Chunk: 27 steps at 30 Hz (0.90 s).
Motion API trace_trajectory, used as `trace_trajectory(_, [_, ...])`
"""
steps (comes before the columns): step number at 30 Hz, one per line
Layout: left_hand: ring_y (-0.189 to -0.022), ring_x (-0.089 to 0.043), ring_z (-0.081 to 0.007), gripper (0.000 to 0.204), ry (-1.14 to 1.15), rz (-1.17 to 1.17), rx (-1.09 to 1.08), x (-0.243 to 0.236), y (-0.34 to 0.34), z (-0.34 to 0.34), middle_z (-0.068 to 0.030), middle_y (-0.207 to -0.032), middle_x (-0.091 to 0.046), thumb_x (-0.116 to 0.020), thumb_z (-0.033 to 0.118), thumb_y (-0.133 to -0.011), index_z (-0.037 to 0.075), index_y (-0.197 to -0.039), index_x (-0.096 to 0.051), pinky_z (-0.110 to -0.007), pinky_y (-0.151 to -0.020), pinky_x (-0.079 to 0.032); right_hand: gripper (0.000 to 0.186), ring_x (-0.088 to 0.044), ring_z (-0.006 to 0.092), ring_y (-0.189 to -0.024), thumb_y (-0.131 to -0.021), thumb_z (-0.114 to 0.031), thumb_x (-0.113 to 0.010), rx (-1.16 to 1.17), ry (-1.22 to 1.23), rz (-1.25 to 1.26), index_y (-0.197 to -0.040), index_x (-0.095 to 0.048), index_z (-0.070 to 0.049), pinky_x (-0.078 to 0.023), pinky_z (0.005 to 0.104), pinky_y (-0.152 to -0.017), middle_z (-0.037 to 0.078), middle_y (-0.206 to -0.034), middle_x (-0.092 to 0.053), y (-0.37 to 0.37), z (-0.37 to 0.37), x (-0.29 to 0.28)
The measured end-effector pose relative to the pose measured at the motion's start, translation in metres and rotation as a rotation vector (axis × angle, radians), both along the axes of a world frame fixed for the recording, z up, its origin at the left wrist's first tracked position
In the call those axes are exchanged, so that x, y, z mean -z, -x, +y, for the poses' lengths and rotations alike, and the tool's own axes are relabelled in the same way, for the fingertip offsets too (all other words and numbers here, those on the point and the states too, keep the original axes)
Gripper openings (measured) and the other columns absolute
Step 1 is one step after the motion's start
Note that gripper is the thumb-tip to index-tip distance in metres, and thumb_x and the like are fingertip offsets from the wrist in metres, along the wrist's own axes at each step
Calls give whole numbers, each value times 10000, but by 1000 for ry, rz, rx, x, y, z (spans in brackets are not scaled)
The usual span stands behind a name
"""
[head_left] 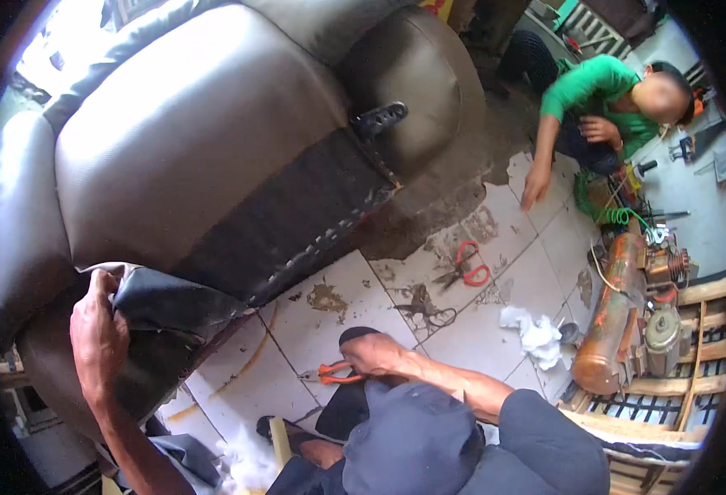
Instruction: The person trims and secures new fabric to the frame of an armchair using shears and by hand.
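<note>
A large dark brown leather-look sofa or armchair (206,107) fills the left side, lying tilted. My left hand (99,338) is closed on a loose flap of the upholstery cover (173,301) at its lower left corner, the flap's edge folded back. A black fabric strip (288,202) with a stapled-looking edge runs along the seat's underside. Over the floor tiles, my right hand (371,355) is closed around the orange handles of a pair of pliers (330,374), jaws pointing left. Its fingers are partly hidden.
Red-handled scissors (466,268) and dark scissors (429,313) lie on the cracked tiles. White stuffing (536,334) sits near a rusty compressor tank (614,318). A co-worker in green (598,95) crouches at upper right, one hand (536,186) reaching toward the floor. A wooden frame (652,388) stands lower right.
</note>
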State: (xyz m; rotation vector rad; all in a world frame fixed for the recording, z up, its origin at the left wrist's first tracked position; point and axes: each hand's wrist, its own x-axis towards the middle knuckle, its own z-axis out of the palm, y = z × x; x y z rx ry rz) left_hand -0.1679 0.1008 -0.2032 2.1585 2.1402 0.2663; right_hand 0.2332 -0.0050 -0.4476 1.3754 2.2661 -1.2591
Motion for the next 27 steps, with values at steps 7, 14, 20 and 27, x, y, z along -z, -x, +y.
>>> trace_trajectory(7, [-1023, -659, -470, 431, 36, -51, -62, -10, 19, -7, -283, -1049, -685, -507, -113, -762, 22, -1165, -580, -517, -879, -499, 450, -579, 434, -1171, -904, -62, -482, 590, -613, -197, -1340, -540, 33, -451, 498, -1017, 274, -1329, -581, -154, -11, 84])
trace_trajectory(14, [-985, -674, -401, 386, 23, 41, -35, -2, 5, 5, -247, -1000, -688, -598, -20, -788, 44, -1169, -612, -503, -896, -537, 570, -547, 391, -1247, -870, -87, -665, 467, -640, -657, -1421, -519, -69, -482, 518, -984, 191, -1482, -488, -276, -3, 62])
trace_trajectory(20, [-1213, -537, -346, 640, -7, 325, 119, -11, 0, -5, -167, -1315, -535, -707, -32, -718, 141, -1321, -578, -428, -1018, -483, 364, -625, 376, -1162, -863, -184, -731, 268, -422, -668, -1174, -585, -65, -529, 521, -875, 228, -1253, -625, -256, 22, 39])
trace_trajectory(27, [-1072, -628, -297, 363, -77, 387, 348, -9, 0, -5, -132, -1161, -601, -756, 62, -702, 171, -1047, -770, -404, -911, -530, 419, -693, 468, -926, -874, -253, -633, 420, -144, -288, -1252, -580, -79, -536, 534, -834, 261, -933, -720, -142, 6, 9])
